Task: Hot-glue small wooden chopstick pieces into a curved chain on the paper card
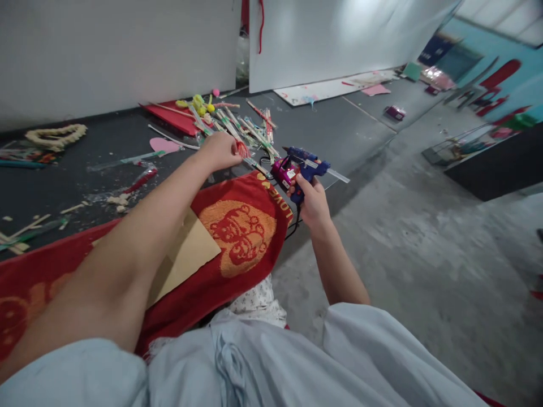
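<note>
Grasps the dark blue glue gun (309, 172) by its handle in the right hand (313, 200), with the grip wrapped firmly round it, near the front edge of the dark counter (341, 130). Aims the nozzle leftward, toward the pile of wrapped sticks (257, 135), and shows a pale glue stick (339, 176) at the gun's rear end. Has a shiny purple box (282, 172) just beside the gun; cannot tell whether touching or only overlapping in view. Shows a black cord (294, 226) below the right hand.

Bends the left hand (218, 151) low over the near side of the pile, with fingertips drawn together at a small red piece (242, 149); cannot tell whether grasping it or merely touching it.

Has a pink paper heart (164, 145) on the counter to the left of that hand, and farther back a red sheet (172, 117) and a clump of yellow pieces (198, 104). At far left, shows a cream-coloured ring (55, 137).

Nearer the body, has a red towel (278, 226) with orange figures and the lettering "LOVE", spread along the counter's front, bearing a tan sheet (193, 249) partly hidden by the left forearm. Wears pale blue clothing (271, 367).
</note>
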`<action>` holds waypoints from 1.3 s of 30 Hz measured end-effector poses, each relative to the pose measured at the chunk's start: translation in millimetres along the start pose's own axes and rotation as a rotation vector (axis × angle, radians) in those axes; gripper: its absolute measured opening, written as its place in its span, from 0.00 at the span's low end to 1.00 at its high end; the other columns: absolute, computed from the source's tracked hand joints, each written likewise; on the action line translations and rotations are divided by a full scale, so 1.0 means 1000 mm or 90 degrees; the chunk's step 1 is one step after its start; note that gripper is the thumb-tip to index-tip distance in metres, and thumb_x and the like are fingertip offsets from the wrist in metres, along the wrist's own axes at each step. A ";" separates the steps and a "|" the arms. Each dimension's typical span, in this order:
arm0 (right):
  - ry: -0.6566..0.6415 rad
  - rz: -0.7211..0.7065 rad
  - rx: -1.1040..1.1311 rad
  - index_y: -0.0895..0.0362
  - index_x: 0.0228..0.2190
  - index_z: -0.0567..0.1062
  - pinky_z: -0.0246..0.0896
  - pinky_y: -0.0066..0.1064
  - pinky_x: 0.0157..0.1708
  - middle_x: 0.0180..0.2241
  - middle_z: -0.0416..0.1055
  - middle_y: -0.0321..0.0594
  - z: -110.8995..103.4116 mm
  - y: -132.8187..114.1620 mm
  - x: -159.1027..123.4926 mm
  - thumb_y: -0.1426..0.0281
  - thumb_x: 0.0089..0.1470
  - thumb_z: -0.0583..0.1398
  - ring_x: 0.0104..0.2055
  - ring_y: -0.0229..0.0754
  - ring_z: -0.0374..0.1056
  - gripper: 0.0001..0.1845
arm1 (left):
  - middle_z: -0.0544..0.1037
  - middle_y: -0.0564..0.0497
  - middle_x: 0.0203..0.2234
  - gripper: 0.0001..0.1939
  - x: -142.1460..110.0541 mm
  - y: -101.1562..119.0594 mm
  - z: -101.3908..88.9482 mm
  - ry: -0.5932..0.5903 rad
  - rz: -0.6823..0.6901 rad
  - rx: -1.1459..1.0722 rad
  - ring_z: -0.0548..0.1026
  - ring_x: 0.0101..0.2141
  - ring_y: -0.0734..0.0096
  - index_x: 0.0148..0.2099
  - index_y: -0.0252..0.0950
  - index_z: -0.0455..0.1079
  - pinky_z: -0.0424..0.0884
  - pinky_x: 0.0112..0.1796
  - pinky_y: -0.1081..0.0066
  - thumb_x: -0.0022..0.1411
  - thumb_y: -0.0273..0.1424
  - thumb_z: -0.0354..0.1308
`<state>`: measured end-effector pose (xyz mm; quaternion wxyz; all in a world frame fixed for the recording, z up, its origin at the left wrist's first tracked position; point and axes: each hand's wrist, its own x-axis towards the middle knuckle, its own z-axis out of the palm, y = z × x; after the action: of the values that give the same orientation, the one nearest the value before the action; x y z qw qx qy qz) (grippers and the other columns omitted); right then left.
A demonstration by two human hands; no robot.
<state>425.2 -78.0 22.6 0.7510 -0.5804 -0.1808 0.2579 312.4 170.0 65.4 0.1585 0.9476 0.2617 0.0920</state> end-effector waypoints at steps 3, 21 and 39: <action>-0.004 0.005 -0.002 0.50 0.34 0.69 0.66 0.27 0.27 0.27 0.69 0.26 -0.005 -0.003 -0.009 0.51 0.38 0.76 0.26 0.32 0.64 0.30 | 0.76 0.51 0.26 0.07 0.008 -0.008 -0.009 -0.003 -0.034 0.005 0.76 0.45 0.58 0.34 0.35 0.76 0.64 0.45 0.66 0.54 0.33 0.63; -0.257 0.084 -0.145 0.51 0.25 0.75 0.66 0.30 0.22 0.22 0.75 0.34 0.027 -0.009 -0.088 0.41 0.44 0.73 0.21 0.36 0.66 0.27 | 0.85 0.47 0.42 0.06 -0.175 -0.006 -0.045 0.220 0.083 -0.292 0.80 0.48 0.55 0.35 0.43 0.79 0.70 0.57 0.56 0.57 0.38 0.64; -0.603 0.116 -0.127 0.55 0.25 0.79 0.71 0.27 0.26 0.26 0.80 0.38 0.074 0.014 -0.150 0.41 0.57 0.67 0.23 0.36 0.74 0.29 | 0.83 0.50 0.36 0.05 -0.324 -0.008 -0.011 0.441 -0.236 -0.445 0.77 0.38 0.63 0.35 0.44 0.81 0.75 0.46 0.62 0.55 0.36 0.69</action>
<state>260.1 -106.9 32.6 0.5015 -0.4820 -0.4748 0.5392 31.6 9.1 42.8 0.3830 0.6898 0.4161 0.4521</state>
